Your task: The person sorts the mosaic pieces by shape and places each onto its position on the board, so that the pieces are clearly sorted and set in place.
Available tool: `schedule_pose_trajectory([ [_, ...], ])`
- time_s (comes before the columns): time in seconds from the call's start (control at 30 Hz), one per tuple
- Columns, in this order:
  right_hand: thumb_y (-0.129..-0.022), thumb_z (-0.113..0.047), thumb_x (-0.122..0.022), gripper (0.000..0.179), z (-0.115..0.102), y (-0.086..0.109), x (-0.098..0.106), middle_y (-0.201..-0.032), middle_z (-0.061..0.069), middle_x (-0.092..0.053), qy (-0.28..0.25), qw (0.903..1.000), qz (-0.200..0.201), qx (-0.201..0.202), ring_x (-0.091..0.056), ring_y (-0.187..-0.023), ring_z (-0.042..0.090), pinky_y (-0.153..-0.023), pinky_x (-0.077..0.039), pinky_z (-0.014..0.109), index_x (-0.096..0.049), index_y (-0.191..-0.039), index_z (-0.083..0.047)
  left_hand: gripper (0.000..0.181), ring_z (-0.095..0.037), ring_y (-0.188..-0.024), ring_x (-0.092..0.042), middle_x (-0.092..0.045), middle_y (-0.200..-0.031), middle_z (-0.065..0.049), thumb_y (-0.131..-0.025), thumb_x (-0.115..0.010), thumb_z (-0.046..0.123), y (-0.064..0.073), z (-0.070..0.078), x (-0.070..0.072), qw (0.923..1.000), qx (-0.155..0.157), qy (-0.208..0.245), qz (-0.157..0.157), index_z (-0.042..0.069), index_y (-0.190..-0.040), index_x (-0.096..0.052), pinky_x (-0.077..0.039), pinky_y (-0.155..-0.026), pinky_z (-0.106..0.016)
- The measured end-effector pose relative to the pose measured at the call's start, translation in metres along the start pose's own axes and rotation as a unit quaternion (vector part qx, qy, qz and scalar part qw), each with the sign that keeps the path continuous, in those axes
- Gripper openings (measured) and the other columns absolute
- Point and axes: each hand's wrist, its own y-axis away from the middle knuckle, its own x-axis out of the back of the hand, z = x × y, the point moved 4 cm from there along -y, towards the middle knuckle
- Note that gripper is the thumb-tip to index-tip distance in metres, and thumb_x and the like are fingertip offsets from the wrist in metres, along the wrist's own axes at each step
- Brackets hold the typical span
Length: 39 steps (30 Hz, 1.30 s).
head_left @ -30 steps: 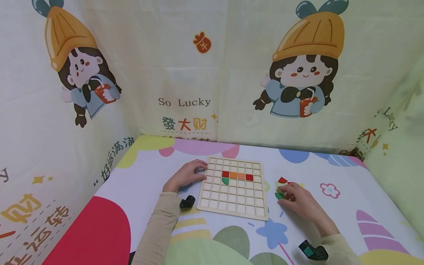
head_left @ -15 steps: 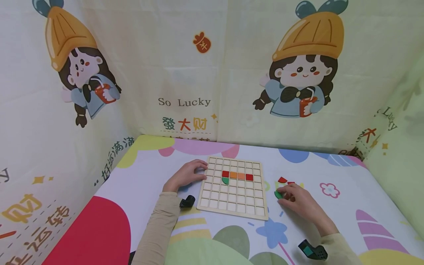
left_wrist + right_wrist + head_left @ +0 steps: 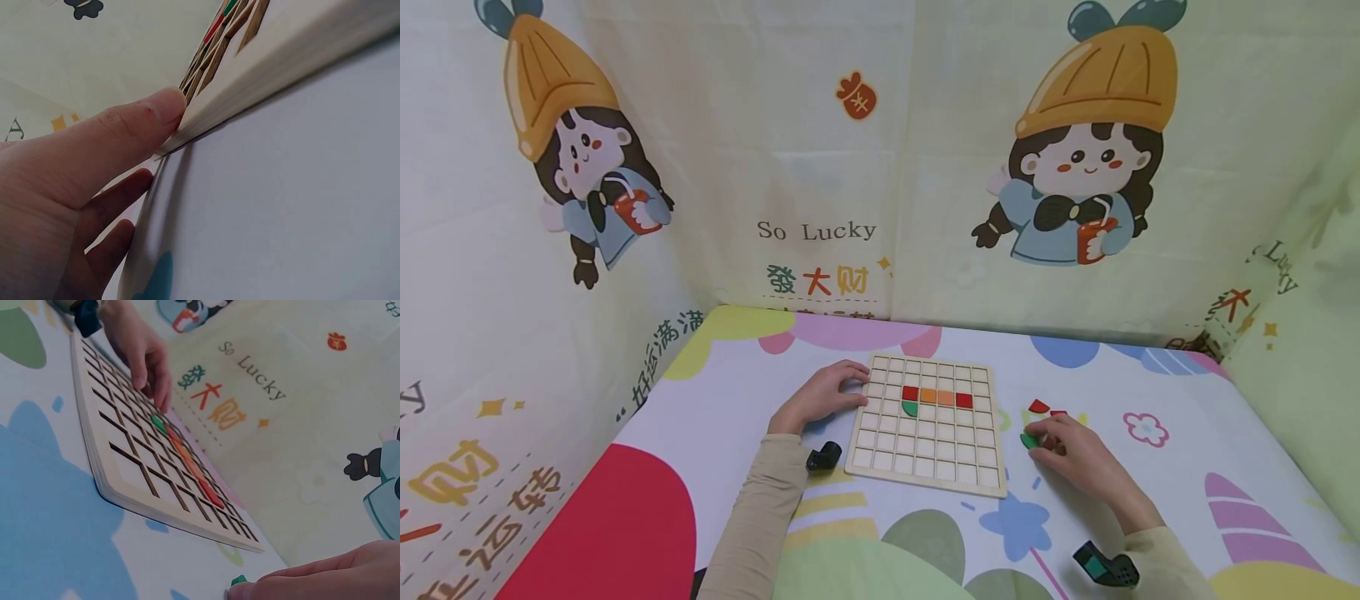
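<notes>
The grid board [image 3: 928, 441] lies against the parted fingers of the left hand [image 3: 822, 397], touched, not gripped. Fingertips of the right hand [image 3: 1081, 454] pinch the green piece [image 3: 1028, 441]; the step appears to be pick-up, calling next for a steady lift.

From afar I view a pale, gridded board [image 3: 927, 440], red, orange and green tiles [image 3: 928, 396], and a white bench [image 3: 1120, 383] patterned in multicoloured shapes.

Long left sleeve [image 3: 752, 508] that was tan and wrinkly, black left camera [image 3: 824, 457] beside that sleeve, tan right sleeve [image 3: 1168, 567], black right camera [image 3: 1116, 572] that had a teal patch [image 3: 1093, 567]
</notes>
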Motion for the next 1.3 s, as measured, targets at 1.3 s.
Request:
schedule_pose_trajectory([
  [1.3,-0.083,-0.005,-0.076,0.026,-0.015,-0.003,0.003,-0.099,0.004,-0.061,-0.013,0.9990,0.038,0.017,-0.061,-0.080,0.014,-0.073,-0.057,0.032,-0.071,-0.108,-0.004,0.038,-0.022,-0.130,-0.047,-0.057,-0.133,-0.002,-0.087,-0.076,0.022,-0.003,-0.003,0.000,1.0000,0.001,0.009,-0.003,0.007,-0.120,-0.067,-0.036,-0.112,-0.038],
])
